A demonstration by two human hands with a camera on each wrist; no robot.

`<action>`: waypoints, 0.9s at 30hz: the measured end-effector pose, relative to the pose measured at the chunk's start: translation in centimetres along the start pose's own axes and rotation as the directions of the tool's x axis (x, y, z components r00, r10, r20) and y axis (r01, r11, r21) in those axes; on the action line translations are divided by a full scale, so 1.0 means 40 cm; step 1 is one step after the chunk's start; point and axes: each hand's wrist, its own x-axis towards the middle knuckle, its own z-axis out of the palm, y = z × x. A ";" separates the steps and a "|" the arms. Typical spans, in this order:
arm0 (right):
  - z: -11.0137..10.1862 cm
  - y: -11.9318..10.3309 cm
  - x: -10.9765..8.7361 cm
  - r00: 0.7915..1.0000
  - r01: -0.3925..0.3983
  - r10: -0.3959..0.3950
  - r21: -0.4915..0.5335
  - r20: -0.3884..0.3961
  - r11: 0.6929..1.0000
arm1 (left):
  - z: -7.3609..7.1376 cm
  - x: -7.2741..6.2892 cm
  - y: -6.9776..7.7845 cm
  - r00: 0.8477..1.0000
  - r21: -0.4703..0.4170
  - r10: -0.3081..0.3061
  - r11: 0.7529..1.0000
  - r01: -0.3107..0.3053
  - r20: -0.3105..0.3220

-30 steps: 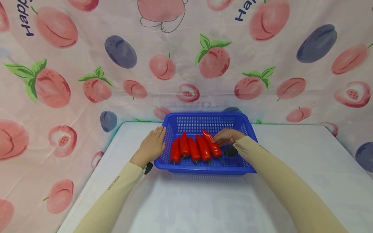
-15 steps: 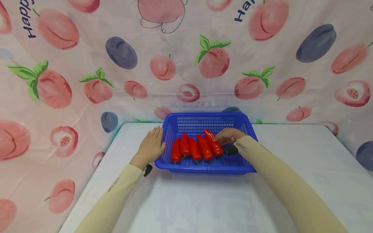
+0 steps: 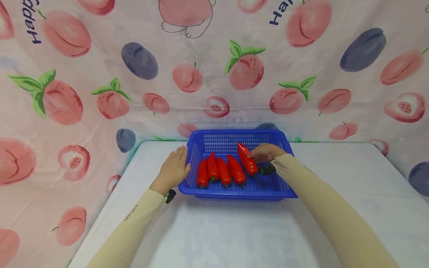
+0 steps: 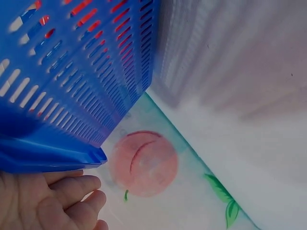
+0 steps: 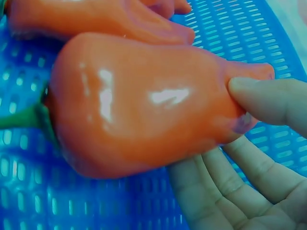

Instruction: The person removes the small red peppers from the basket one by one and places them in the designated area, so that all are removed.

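Several red peppers point(image 3: 223, 173) with green stems lie side by side in a blue plastic basket point(image 3: 238, 194). My right hand point(image 3: 266, 152) pinches the rightmost red pepper point(image 3: 247, 160) near its tapered end. In the right wrist view, the thumb is on top of this pepper point(image 5: 144, 105) and the other fingers are beneath or beside it. Against the basket's left rim rests my left hand point(image 3: 174, 167), its fingers extended. The left wrist view shows the left fingers point(image 4: 76, 184) just under the rim, loosely bent.
The basket stands on a white table point(image 3: 241, 230) near its back edge. Behind and to the left hangs a fruit-print cloth point(image 3: 214, 74). A dark wrist device point(image 3: 267, 169) sits under the right wrist, inside the basket.
My right hand has moved slightly away from me and right with the rightmost pepper, widening the gap to its neighbour. The left hand stays at the rim.
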 end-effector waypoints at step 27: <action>-0.038 -0.091 -0.120 0.992 0.128 -0.123 0.148 -0.041 0.981 | -0.004 -0.003 0.005 0.998 -0.031 -0.057 0.998 0.057 0.008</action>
